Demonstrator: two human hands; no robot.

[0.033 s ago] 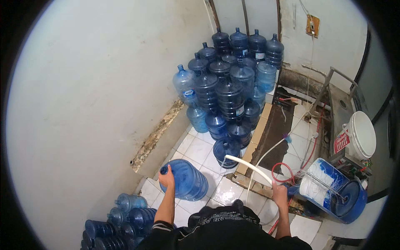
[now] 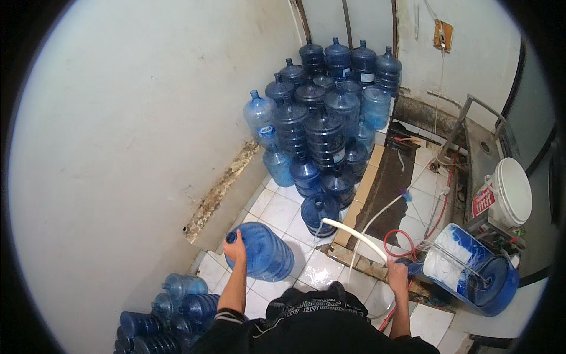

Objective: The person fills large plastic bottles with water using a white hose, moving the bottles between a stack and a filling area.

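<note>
My left hand (image 2: 235, 249) is closed round the neck of a large blue water jug (image 2: 265, 253), which leans toward me on the white tiles. My right hand (image 2: 397, 276) grips a cream-coloured hose (image 2: 358, 235). From the hose's end a thin stream of water falls in front of another blue jug (image 2: 319, 213) that stands upright. Whether the water touches that jug I cannot tell. A wet, shiny patch shows on the floor tiles (image 2: 319, 270) between my hands.
Several blue water jugs (image 2: 326, 141) stand crowded at the far wall. More jugs (image 2: 194, 310) are piled at lower left. On the right are a white bucket (image 2: 513, 192), a blue container (image 2: 498, 286), a red hose (image 2: 401, 232) and a metal-framed stand (image 2: 471, 118). A dark floor strip (image 2: 386, 183) runs beside the tiles.
</note>
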